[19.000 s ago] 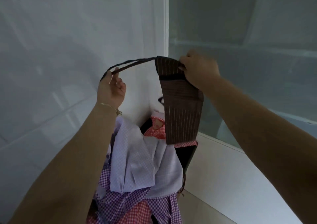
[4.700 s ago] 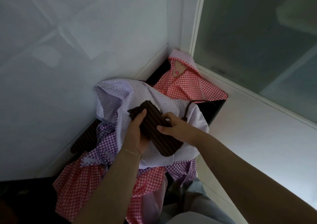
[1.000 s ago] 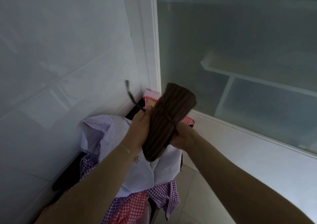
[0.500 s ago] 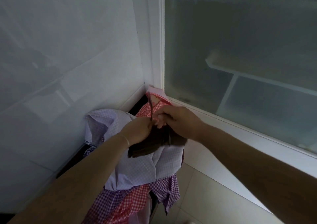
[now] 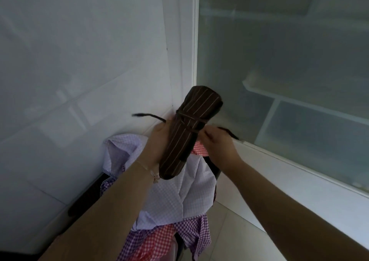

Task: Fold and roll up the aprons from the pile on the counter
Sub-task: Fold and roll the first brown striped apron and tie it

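A brown striped apron (image 5: 189, 133), rolled into a tight bundle, is held up above the pile with its thin strap wound around its upper part. My left hand (image 5: 157, 141) grips the roll from the left side, and one strap end (image 5: 147, 115) sticks out past its fingers. My right hand (image 5: 215, 143) pinches the other strap end (image 5: 229, 132) and pulls it out to the right. Below lies the pile of aprons (image 5: 175, 196): pale lilac check on top, purple and red gingham underneath.
The pile sits on a dark counter (image 5: 87, 192) in a corner. A white wall (image 5: 79, 81) stands to the left and a frosted glass panel (image 5: 289, 81) in a white frame to the right. Pale floor tiles (image 5: 229, 230) show at the lower right.
The rolled brown apron has been lifted from low on the pile to upright in the air. My hands have drawn apart, each pulling a strap end outward around the roll.
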Demonstrator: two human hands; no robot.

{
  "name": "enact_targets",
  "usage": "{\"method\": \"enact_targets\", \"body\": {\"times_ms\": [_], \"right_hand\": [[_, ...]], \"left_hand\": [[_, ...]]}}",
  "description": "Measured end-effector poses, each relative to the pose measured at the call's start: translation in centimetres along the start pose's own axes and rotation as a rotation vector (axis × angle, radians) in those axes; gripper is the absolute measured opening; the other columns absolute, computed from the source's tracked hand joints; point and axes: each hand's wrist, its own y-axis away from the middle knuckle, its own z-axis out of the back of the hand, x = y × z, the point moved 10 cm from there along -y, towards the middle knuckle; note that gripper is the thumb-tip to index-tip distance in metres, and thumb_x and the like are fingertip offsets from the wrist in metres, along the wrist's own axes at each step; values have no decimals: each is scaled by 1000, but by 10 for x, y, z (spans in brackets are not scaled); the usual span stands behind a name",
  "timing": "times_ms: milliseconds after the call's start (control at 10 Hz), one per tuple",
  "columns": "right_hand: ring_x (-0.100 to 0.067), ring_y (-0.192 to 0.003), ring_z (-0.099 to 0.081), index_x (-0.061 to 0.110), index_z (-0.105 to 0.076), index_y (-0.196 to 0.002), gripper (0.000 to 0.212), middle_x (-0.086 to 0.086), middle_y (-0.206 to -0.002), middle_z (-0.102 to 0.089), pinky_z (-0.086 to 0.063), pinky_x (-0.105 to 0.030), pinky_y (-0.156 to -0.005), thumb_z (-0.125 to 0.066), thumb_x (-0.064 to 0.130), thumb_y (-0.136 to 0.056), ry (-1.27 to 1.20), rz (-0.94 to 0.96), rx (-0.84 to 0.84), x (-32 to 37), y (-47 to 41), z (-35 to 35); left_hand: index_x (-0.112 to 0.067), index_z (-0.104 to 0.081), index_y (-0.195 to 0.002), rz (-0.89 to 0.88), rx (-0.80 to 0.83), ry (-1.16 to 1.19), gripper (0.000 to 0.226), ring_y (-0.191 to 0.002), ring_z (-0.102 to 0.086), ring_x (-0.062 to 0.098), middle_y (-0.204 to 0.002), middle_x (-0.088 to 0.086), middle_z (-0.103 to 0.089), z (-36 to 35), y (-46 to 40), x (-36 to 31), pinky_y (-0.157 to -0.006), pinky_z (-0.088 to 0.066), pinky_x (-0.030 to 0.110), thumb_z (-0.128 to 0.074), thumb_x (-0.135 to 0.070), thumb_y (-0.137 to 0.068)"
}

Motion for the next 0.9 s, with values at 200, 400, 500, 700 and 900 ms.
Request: {"method": "enact_targets", "body": {"times_ms": [200,400,500,700,900], "right_hand": [[-14,-78,-62,12,-66,-105,22,-3,-89,-69,-45,-23,-71,-49,23,-99,248,149,169,5,25,-25],[-24,-83,-65,13,-70,-89,15,-6,-88,-69,-54,-36,-75,-67,27,-84,777,565,296,26,47,-45],[-23,-99,-61,16,-71,-92,27,-6,-107,-65,-54,-36,-83,-47,29,-91,741,741,323,33,58,-52],[-16,-58,-55,9,-65,-76,46,-4,-71,-59,-42,-22,-46,-35,32,-100,490,740,219,38,49,-34],[-9,-66,-50,12,-63,-80,54,-1,-73,-60,-41,-17,-58,-25,42,-102,315,608,88,35,40,-16]], "left_hand": [[-15,-48,-73,175,-215,-230,40,-68,-52,16,-70,0,-50,29,-12,61,-60,-44,20,-30,-33,-104],[-23,-38,-66,360,-69,-449,39,-88,-45,21,-70,-3,-44,11,-8,110,-78,-35,29,-32,-30,-104],[-29,-32,-66,378,16,-493,39,-92,-40,14,-100,18,-62,-3,0,112,-76,-29,22,-32,-21,-104],[-18,-45,-69,198,55,-691,38,-83,-45,18,-83,12,-59,-14,0,91,-70,-32,22,-34,-28,-103],[0,-60,-66,127,-47,-319,47,-49,-52,3,-59,4,-58,-17,19,82,-52,-42,17,-49,-34,-98]]}}
